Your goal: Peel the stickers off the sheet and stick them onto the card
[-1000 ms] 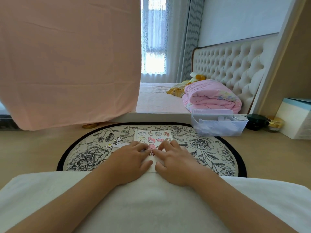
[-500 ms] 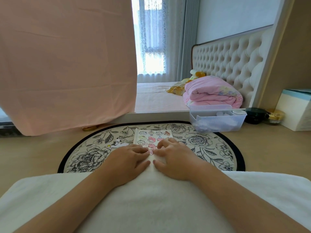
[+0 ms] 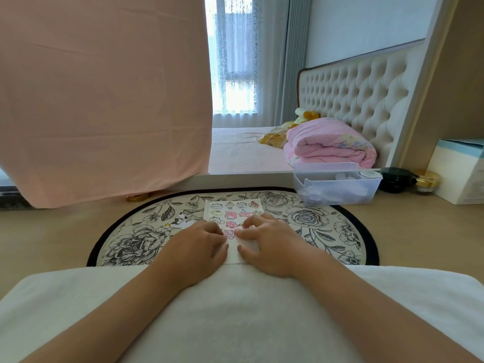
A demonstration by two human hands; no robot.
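Two hands, one stubborn sticker, barely any progress.

On the table [image 3: 419, 231], over the flowered mat [image 3: 301, 218], my left hand [image 3: 193, 244] and right hand [image 3: 272, 242] had hardly shifted in the last second. Both lay with fingers curled, tips down and nearly touching on the sticker sheet [image 3: 233, 208] at the mat's middle. Whether either had caught an edge I could not tell. What looked like the card [image 3: 190, 223] lay just left of the sheet, partly under my left hand. The small pink sticker [image 3: 230, 233] between my fingertips still looked flat, so I judged the peel had yet to start.
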